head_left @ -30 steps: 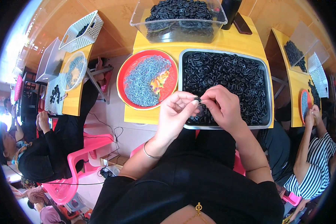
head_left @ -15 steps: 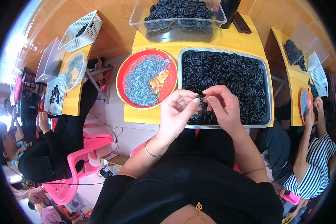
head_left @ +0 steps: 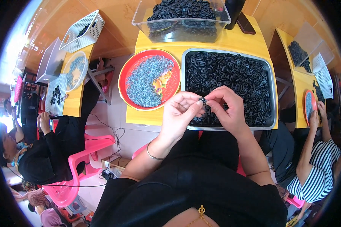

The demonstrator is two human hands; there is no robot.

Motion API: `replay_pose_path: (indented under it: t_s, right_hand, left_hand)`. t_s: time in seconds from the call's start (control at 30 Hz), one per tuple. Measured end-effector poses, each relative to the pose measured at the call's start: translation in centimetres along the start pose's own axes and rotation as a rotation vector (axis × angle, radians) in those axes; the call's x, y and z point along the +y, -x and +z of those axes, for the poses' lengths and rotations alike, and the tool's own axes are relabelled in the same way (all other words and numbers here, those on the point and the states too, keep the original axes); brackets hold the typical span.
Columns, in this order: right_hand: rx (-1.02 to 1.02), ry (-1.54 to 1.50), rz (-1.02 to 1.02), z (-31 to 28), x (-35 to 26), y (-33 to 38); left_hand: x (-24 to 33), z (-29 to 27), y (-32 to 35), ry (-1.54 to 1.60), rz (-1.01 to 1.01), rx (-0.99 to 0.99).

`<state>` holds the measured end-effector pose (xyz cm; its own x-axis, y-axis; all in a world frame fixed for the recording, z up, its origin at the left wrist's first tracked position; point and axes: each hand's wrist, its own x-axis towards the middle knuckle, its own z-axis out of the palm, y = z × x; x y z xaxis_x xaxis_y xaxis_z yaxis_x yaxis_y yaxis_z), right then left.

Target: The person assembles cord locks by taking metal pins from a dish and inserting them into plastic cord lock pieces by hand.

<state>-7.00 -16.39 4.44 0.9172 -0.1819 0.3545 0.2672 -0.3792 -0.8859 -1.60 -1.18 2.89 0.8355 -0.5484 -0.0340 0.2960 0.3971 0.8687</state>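
Over the near edge of a metal tray (head_left: 272,109), my two hands meet at a small black piece (head_left: 203,100) like the ones in the tray. My left hand (head_left: 181,111) pinches it from the left between thumb and forefinger, the other fingers curled. From the right, the thumb and fingertips of my right hand (head_left: 229,111) close on the same piece. A tiny shiny spot shows there, too small to name. The tray is filled with black two-holed pieces (head_left: 231,75). To its left, a round red tray (head_left: 122,81) holds a heap of thin silver metal pins or screws (head_left: 142,85).
A clear plastic bin (head_left: 182,36) of black pieces stands at the back of the yellow table (head_left: 155,119), near a dark phone (head_left: 246,23) and a black cylinder (head_left: 234,13). Co-workers sit at tables left and right. A pink chair (head_left: 74,166) and cables lie to the left.
My right thumb and fingertips have come in closer and closed on the small black piece. My left hand has barely moved.
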Motion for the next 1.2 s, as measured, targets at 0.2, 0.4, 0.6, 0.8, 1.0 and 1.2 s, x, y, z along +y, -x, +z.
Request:
replay_pose_path:
  t_s: [0.2,0.4,0.6,0.8,1.0,1.2]
  right_hand:
    - [0.0,-0.057,0.081,0.4,0.3,0.2]
    - [0.035,-0.447,0.343,1.5,1.2,1.1]
    - [0.082,-0.225,0.099,1.1,1.6,0.9]
    - [0.204,-0.458,0.229,0.2,1.4,1.1]
    - [0.22,-0.492,0.259,-0.2,2.8,2.0]
    - [0.175,-0.499,0.271,-0.1,4.1,2.9]
  left_hand:
    - [-0.4,0.2,0.1,-0.342,0.204,0.044]
    - [0.8,0.2,-0.3,-1.07,0.745,-0.017]
    - [-0.4,0.4,-0.6,-0.183,0.147,-0.042]
    - [0.2,-0.8,-1.7,-0.847,0.311,-0.195]
    - [-0.9,-2.1,-2.1,-1.63,0.513,-0.43]
    - [-1.2,-1.9,-2.0,-1.891,0.449,-0.544]
